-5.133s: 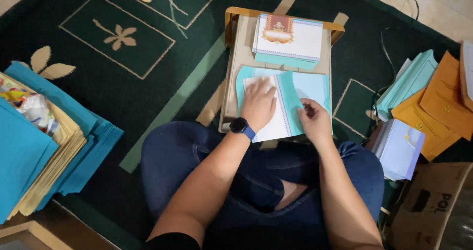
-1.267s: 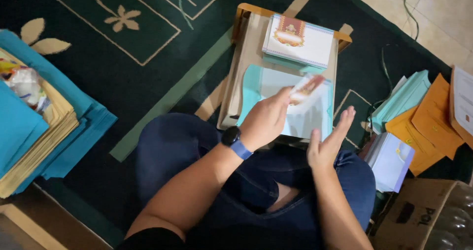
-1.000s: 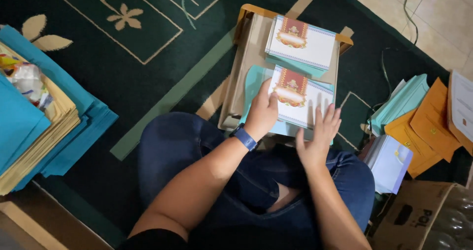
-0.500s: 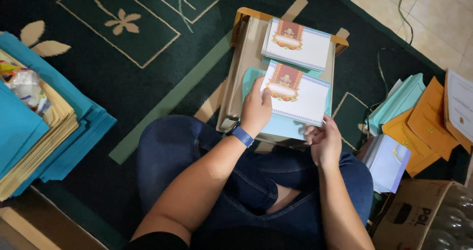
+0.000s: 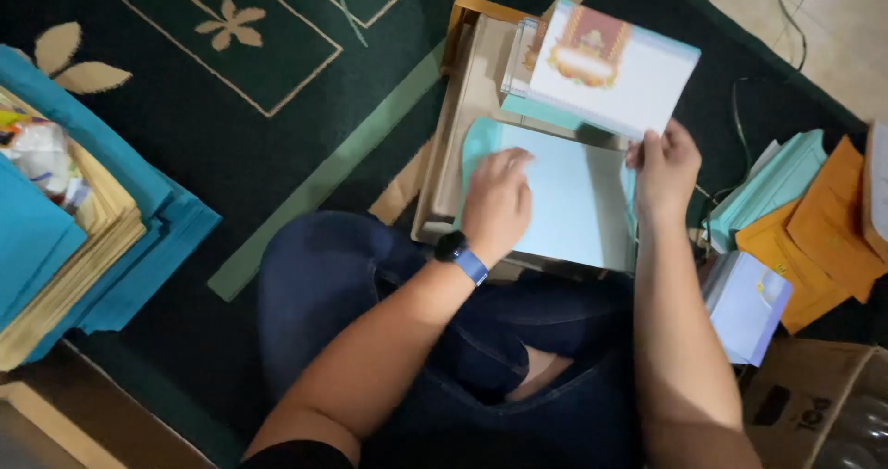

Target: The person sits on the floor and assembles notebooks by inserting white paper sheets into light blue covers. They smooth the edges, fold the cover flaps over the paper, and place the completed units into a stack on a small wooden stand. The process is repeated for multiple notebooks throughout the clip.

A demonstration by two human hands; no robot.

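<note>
A card (image 5: pixel 610 67) (ornate top) is pinched by the right hand (image 5: pixel 664 164); the left hand (image 5: pixel 498 201) is laid flat, fingers loose, on a blue sheet (image 5: pixel 578 205).

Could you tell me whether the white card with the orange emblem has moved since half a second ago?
Yes. The right hand has lifted the white card off the light blue sheet.
</note>
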